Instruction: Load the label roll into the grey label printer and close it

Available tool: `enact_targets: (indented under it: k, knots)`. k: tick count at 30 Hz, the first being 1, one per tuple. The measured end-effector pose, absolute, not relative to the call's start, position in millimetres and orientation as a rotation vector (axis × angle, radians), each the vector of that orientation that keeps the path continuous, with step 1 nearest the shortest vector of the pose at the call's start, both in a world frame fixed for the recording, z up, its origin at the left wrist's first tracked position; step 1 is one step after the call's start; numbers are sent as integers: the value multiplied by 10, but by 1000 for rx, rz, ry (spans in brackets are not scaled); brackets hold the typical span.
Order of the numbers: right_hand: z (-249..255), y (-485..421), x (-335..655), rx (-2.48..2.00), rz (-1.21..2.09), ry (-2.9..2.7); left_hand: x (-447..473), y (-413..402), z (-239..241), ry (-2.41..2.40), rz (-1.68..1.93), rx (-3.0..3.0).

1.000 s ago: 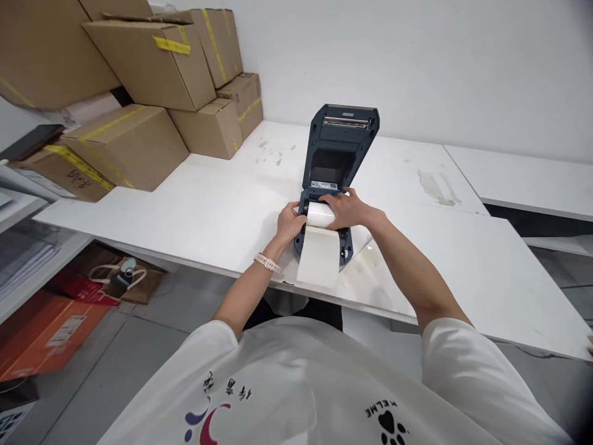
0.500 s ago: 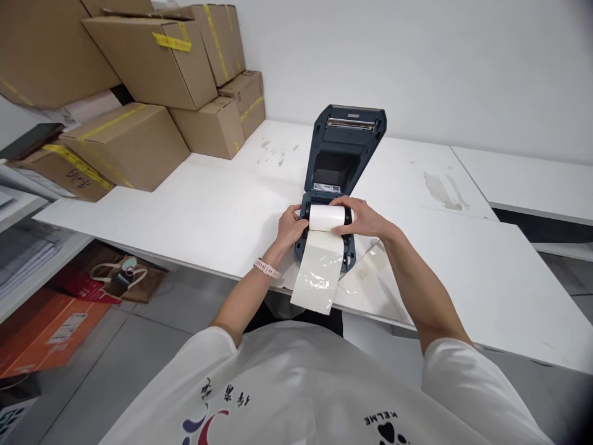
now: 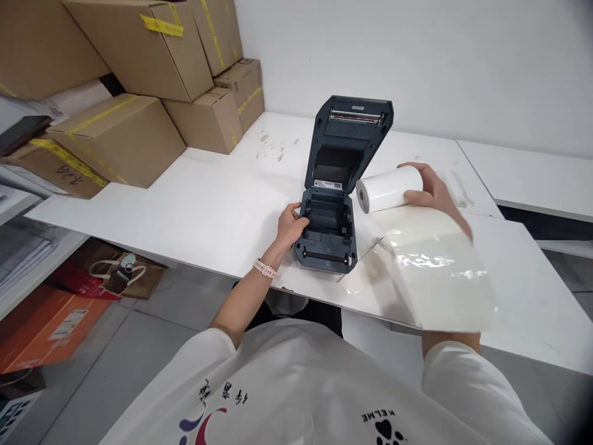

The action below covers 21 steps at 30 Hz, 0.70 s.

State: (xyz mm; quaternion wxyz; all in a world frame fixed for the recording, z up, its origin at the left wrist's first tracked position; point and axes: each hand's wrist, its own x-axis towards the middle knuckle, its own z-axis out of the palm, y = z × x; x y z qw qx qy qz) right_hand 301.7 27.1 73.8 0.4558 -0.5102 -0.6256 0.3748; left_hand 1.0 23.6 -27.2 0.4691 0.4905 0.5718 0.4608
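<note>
1. Right hand (image 3: 438, 191): clamped on the roll (image 3: 389, 190) at its right-hand end, thumb on the near side, fingers over the far side.
2. Left hand (image 3: 291, 227): closed on the left edge of the printer (image 3: 327, 213), thumb over the rim, fingers outside. How hard it presses we cannot tell. We note the two hands well apart, with printer and roll between them.
3. Key relation: the roll is outside the printer, to its right, just beside the hinge end. Its long axis runs roughly crosswise, the right end slightly farther from us; the left end, with the core showing, faces the printer. The right hand is the nearer to the roll. It looks raised, though we cannot confirm its height above the table (image 3: 231, 204).
4. Strip (image 3: 435, 266): hangs from the roll toward us, glossy, and covers much of the right forearm.
5. Printer stands on the table near the front edge, lid (image 3: 340, 142) raised and leaning back, the inside in plain view.
6. Farther out: a clear sheet (image 3: 370, 275) lies on the table, right of the printer; boxes (image 3: 125, 136) are stacked at far left.
</note>
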Motion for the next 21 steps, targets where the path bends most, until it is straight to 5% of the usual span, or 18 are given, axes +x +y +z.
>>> enact_targets:
  k: [7, 16, 21]
  knots:
    - [770, 772, 3117, -2030, 358, -1998, 28, 276, -321, 1407, 1154, 1182]
    - [365, 1165, 3057, -2009, 504, -2194, 22, 270, -313, 1388, 1143, 1175]
    - [300, 703, 3354, -1747, 750, -1808, 24, 260, -309, 1383, 1145, 1169]
